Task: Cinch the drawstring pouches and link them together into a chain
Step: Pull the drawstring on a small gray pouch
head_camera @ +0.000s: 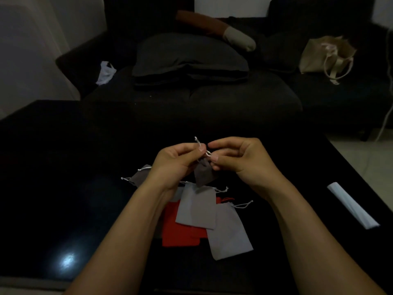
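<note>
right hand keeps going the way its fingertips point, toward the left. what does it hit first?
Most likely the left hand: the right hand has its fingertips almost against it, both pinching the white drawstring of the small dark grey pouch hanging between them. Depth is unclear.

- A glossy black desk (53, 188) reflects a bright light spot.
- A folded white paper (353, 205) lies near its right edge.
- Behind: a dark sofa (212, 99) bearing a dark cushion (189, 58), a beige tote bag (327, 56), a white plastic bag (105, 73).
</note>
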Tool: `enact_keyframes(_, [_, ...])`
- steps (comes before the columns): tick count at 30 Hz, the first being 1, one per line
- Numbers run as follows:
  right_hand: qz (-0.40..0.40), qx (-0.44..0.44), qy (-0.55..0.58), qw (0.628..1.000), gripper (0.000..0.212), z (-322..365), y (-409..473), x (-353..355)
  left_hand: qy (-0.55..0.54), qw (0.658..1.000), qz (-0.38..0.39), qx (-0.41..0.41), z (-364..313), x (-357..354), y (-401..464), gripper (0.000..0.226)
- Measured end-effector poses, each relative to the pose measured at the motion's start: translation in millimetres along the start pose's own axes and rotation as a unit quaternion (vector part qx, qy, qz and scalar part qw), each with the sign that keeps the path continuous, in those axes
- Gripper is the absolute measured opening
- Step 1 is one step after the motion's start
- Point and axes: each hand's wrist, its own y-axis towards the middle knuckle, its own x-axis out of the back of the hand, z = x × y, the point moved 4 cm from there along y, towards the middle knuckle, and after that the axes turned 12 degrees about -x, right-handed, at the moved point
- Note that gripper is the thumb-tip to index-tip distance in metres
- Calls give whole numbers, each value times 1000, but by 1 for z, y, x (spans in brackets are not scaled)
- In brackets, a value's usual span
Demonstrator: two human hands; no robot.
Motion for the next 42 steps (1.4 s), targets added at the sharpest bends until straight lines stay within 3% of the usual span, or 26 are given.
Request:
enact_keyframes(6, [-43, 5, -5, 999, 16, 0, 1, 3, 48, 998, 25, -39, -4, 0, 0, 18])
enact_keyframes(13, [-7, 11, -11, 1000, 9, 1, -1, 1, 36, 996, 55, -55, -6, -2, -3, 14])
enact_keyframes(18, [-13, 9, -68, 998, 11, 2, -3, 3, 91, 988, 72, -103, -8, -3, -3, 15])
enact_keyframes(21, [-46, 18, -96, 994, 16, 3, -2, 5, 180, 961, 88, -191, -15, -5, -6, 16])
enact_keyframes(25, [-77, 34, -176, 981, 17, 1, 0, 3, 315, 896, 86, -300, -20, -7, -9, 20])
enact_keyframes(30, [-118, 91, -264, 953, 19, 1, 2, -13, 345, 859, 39, -377, -25, -11, -12, 21])
enact_keyframes(33, [-123, 61, -191, 972, 19, -2, 5, -16, 308, 880, 11, -362, -25, -11, -12, 22])
enact_keyframes(36, [-47, -31, 16, 998, 13, -6, 7, -16, 216, 931, -17, -294, -24, -7, -9, 19])
enact_keyframes(39, [32, -88, 105, 990, 14, -7, 3, -12, 121, 966, -18, -228, -23, -6, -8, 16])
enact_keyframes(42, [32, -109, 181, 977, 15, -9, 4, -5, 65, 984, -15, -165, -20, -3, -6, 17])
